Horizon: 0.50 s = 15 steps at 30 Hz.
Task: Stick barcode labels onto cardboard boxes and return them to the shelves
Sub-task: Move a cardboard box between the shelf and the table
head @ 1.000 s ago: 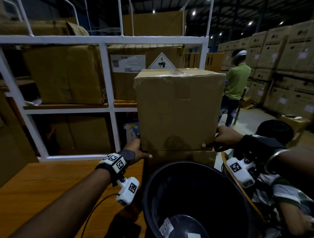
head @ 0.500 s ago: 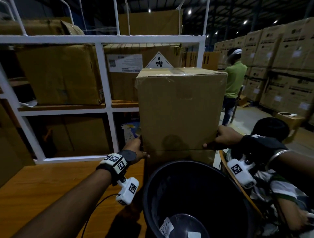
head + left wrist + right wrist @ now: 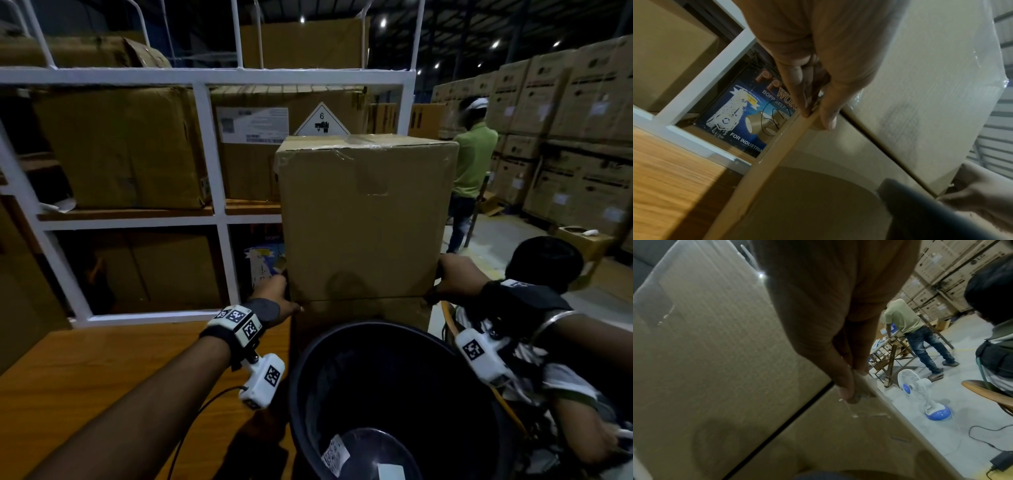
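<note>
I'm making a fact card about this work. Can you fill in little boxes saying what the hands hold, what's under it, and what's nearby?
held thing: tall brown taped cardboard box
left hand: grips the box's lower left corner
right hand: grips the box's lower right corner
underneath: another brown cardboard box, with a dark gap between the two
close to camera: round black plastic bin
behind: white metal shelf frame holding cartons
floor: white and blue fan

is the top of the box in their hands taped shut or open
Taped shut: the box has flaps lying flat under clear tape across its top edge.
</note>
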{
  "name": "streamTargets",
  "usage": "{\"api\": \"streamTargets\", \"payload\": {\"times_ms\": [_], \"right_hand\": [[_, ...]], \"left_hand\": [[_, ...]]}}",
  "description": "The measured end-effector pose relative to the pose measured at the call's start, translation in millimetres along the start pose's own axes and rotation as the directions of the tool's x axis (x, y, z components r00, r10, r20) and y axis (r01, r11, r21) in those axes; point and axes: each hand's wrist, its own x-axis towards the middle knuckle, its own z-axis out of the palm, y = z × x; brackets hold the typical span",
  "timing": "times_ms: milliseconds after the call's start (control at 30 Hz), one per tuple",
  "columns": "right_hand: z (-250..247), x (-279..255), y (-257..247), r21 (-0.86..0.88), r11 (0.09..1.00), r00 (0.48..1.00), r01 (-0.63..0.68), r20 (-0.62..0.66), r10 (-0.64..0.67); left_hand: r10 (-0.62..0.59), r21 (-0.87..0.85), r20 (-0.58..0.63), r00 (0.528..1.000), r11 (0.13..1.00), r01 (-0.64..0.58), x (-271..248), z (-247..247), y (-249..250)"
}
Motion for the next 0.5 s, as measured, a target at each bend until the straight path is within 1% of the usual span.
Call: {"api": "streamTargets", "payload": {"times_ms": [167, 300, 367, 500], "right_hand": [[-1.0, -4.4, -0.4, 0.099, 0.995, 1.0, -0.004, -0.025, 0.007], [-3.0, -9.0, -0.2, 0.12, 0.992, 0.999, 0.032, -0.006, -0.031], [-3.0, -9.7, 0.0, 0.12, 0.993, 1.0, 0.024, -0.006, -0.024], [-0.2, -14.4, 1.8, 0.139, 0.99, 0.999, 0.028, -0.026, -0.025]], "left_hand": [[-0.01, -0.004, 0.022, 1.0, 1.0, 0.01, 0.8, -1.0, 2.0], [-0.026, -0.002, 0.032, 0.999, 1.0, 0.026, 0.5, 1.2, 1.7], [-0.024, -0.029, 0.04, 0.999, 0.999, 0.025, -0.3, 2.8, 0.9], [0.006, -0.064, 0.064, 0.998, 0.998, -0.002, -1.9, 5.5, -0.7]]}}
